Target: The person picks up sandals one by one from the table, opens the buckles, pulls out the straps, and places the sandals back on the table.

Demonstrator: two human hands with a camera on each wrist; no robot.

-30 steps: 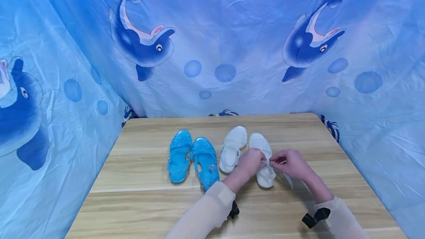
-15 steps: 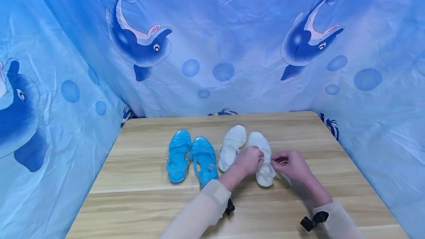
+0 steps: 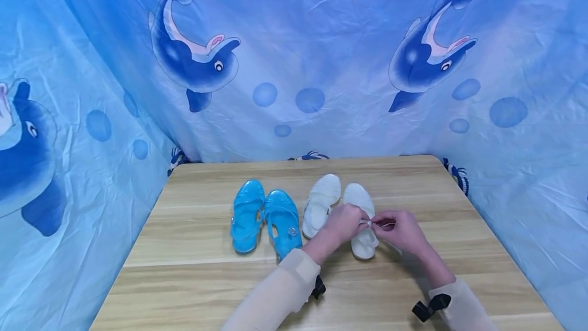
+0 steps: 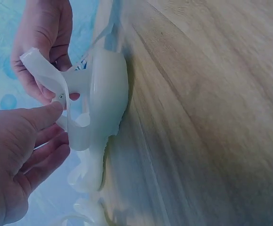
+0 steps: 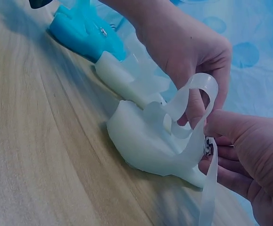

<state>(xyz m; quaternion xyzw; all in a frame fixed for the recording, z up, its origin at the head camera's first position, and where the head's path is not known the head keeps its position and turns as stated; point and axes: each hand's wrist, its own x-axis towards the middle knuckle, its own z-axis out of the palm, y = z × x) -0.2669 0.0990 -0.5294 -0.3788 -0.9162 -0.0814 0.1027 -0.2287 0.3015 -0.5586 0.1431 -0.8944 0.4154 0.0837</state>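
Note:
Two white jelly sandals stand on the wooden table: the right-hand white sandal (image 3: 359, 198) lies under both hands, the other white sandal (image 3: 324, 190) just left of it. My left hand (image 3: 342, 222) pinches the ankle strap of the right-hand sandal near its small metal buckle (image 5: 208, 147). From the other side, my right hand (image 3: 400, 231) pinches the strap at the buckle between thumb and fingers. In the right wrist view the loose strap end (image 5: 209, 197) hangs below the right hand, and a loop of strap (image 5: 205, 81) arches above the sole. Fingers partly hide the buckle.
A pair of blue jelly sandals, the left blue sandal (image 3: 248, 211) and the right blue sandal (image 3: 282, 213), stands left of the white pair. Blue dolphin-print curtains (image 3: 294, 55) enclose the back and sides of the table (image 3: 193, 290).
The fingertips of both hands have come together at the buckle after a small gap half a second ago. The heel of the right-hand white sandal has shifted slightly left.

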